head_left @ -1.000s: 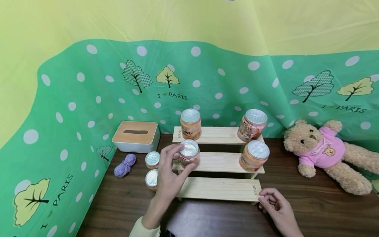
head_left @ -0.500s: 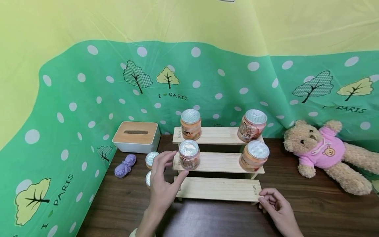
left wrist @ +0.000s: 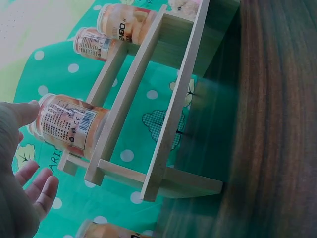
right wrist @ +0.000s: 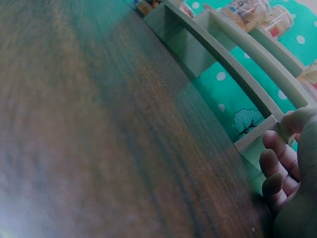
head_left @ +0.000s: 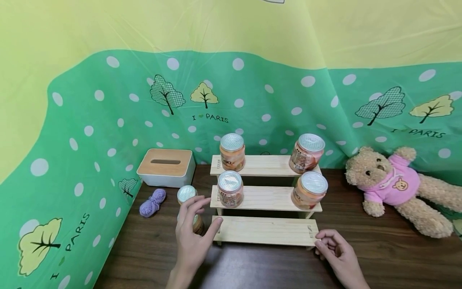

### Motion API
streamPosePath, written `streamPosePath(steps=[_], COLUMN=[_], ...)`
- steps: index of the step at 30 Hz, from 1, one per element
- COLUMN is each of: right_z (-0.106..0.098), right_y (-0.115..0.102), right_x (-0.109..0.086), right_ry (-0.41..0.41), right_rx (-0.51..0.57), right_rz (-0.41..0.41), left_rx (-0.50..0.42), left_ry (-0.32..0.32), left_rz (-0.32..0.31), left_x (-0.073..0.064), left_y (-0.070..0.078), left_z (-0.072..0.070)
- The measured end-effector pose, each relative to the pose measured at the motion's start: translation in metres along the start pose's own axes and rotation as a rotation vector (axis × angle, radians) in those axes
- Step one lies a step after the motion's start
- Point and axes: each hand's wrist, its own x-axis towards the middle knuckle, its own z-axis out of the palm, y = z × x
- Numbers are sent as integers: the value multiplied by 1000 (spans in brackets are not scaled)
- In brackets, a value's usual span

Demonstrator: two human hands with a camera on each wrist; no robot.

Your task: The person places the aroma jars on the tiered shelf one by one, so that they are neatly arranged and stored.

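A three-step wooden shelf point(head_left: 267, 230) stands on the table. One clear jar with a silvery lid point(head_left: 231, 192) sits at the left end of its middle step, and another jar point(head_left: 309, 192) at the right end. My left hand point(head_left: 191, 243), fingers spread and holding nothing, hovers left of the bottom step. It partly covers a standing jar point(head_left: 198, 225); behind that is a second jar point(head_left: 186, 193). In the left wrist view the left thumb overlaps the middle-step jar point(left wrist: 74, 124). My right hand point(head_left: 339, 255) pinches the bottom step's right end with thumb and curled forefinger.
On the top step are two more jars, at left point(head_left: 232, 154) and right point(head_left: 306, 154). A tissue box point(head_left: 167, 166) and purple yarn point(head_left: 152, 202) lie at left. A teddy bear point(head_left: 393, 180) lies at right, before a green polka-dot cloth point(head_left: 267, 96).
The left hand has let go of the jar on the middle step's left end and moved down and left, toward the jars beside the shelf. The right hand has stayed in place.
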Motion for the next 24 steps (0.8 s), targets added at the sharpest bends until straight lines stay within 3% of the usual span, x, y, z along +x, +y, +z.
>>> streamPosePath(steps=[5,12,18,24], right_z=[-1,-2,-2,-2], right_y=[-4,-4,-4,-3], right_x=[0,0,0,0], right_ry=[-12,-19,-19,-19], right_rx=[-34,-34,-36,-35], right_rz=[15,10,8,-2], left_rx=[-10,-52,18,63], left_ry=[64,165,274,324], left_rz=[13,-65,-40,-67], left_x=[-7,-16,-23,-29], left_y=[-2,-4,-11,-21], left_z=[-5,-12,-16,-21])
